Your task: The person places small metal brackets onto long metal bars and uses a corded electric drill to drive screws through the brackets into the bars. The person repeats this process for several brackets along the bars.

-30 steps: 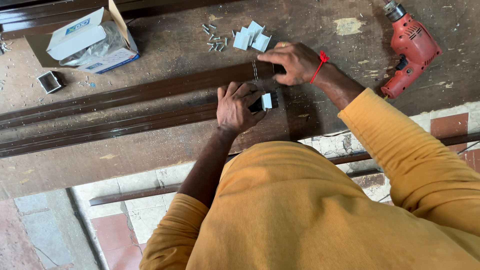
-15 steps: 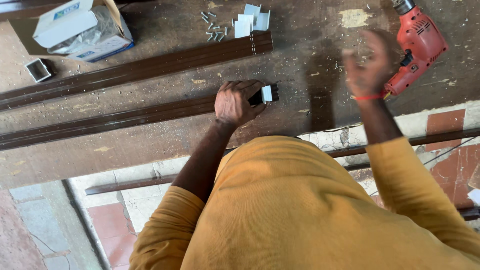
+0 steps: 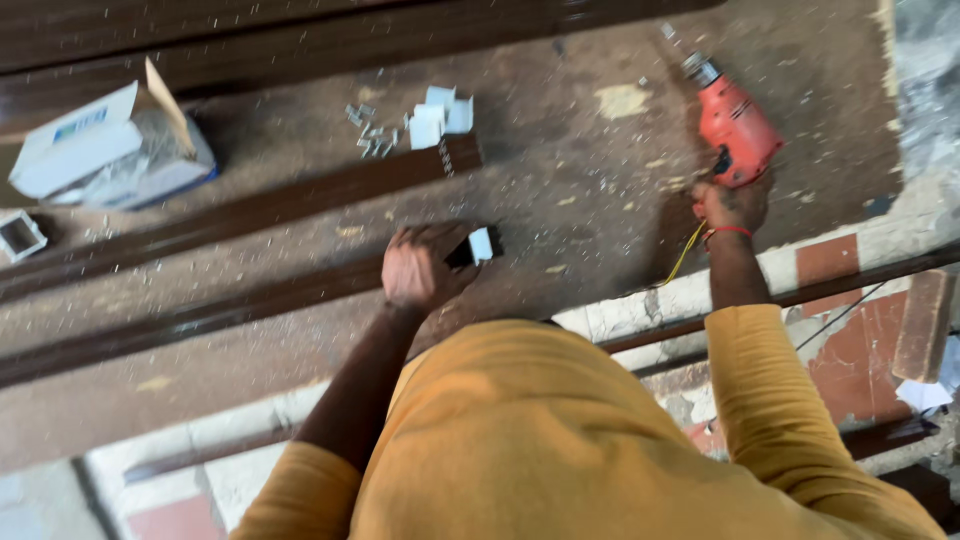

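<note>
Your left hand presses down on the end of the nearest brown strip, fingers together and clamped over the small white bracket seated at that end. This strip end is the reference point for everything below.

Your right hand lies well to the right of the strip end, closed around the grip of the red drill. The drill lies on the tabletop, chuck pointing away from you; it is not raised to the work. A yellow cord runs from near your wrist toward the tabletop edge.

Progress, as judged: the bracket is positioned and held, and the drill is in hand. No fastener shows in the bracket, so fixing appears outstanding.

Just beyond the strip end lies a second brown strip, roughly parallel, with no bracket visible on its end. Beyond that strip's end lie spare white brackets and a scatter of small screws. Far left of the strip end stands an open cardboard box, and left of it a small square fitting.

Obstructions: the path between drill and strip end carries only sawdust and chips. The cord lies near that path.
</note>
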